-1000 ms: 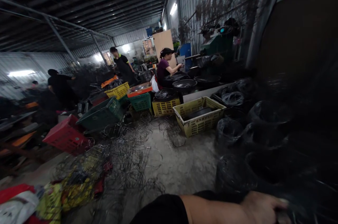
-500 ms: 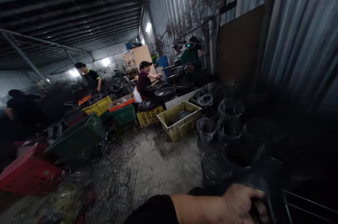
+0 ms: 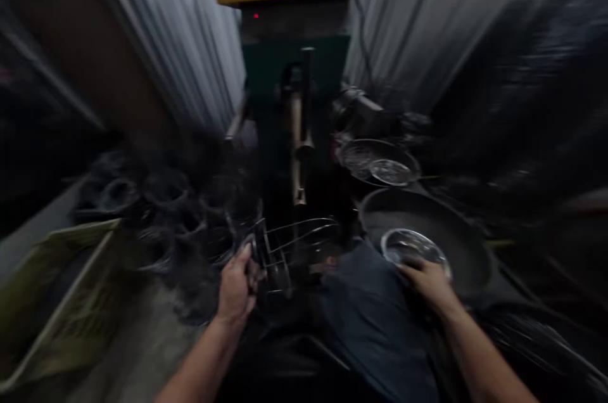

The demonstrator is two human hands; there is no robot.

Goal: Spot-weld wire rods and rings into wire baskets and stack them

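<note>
My left hand (image 3: 237,286) is closed on the edge of a wire frame (image 3: 294,244) that lies in front of a green machine (image 3: 297,73). My right hand (image 3: 427,282) rests on the near rim of a small shiny round disc (image 3: 411,244), fingers curled over it. That disc sits at the edge of a large dark pan (image 3: 427,232). My knee in dark trousers (image 3: 375,308) lies between the two hands. The picture is smeared by motion.
A second dark pan (image 3: 380,162) with another shiny disc stands behind the first. Stacks of dark wire coils (image 3: 161,213) fill the left side. A yellow-green plastic crate (image 3: 61,289) sits at the lower left. Corrugated metal walls (image 3: 418,29) close in behind the machine.
The view has swung right, from the open workshop with other people to the green machine close ahead. My left hand now grips the wire frame, and my right hand has come into view on the disc.
</note>
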